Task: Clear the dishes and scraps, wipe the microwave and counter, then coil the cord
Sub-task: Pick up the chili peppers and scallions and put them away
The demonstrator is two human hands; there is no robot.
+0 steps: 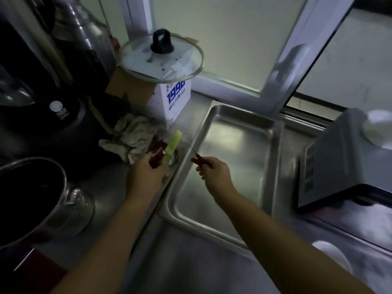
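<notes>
scraps [169,148] (green stalk, red bits) gripped in left hand [146,172] beside tray [273,145]; right hand [214,170] pinches small knife [198,157]. clearing underway, judged early; rag [131,134] idle, microwave [339,162], counter [191,272] unwiped; cord unseen.

A stainless steel worktop [118,183] carries everything here. A shallow metal tray [273,166] lies flat on it at the middle, close to the window frame. Left of the tray a crumpled pale cloth [131,134] lies on the steel, with green and red vegetable scraps [171,145] just beside it at the tray's left rim. Behind the cloth stands a white carton [176,100] with blue print. A dark appliance [53,124] stands at the far left, and nearer the camera a metal pot [31,183] with a glass jar [78,206] touching its side. At the right stands the microwave [339,162], and a white bowl [331,255] sits at the near right.
</notes>
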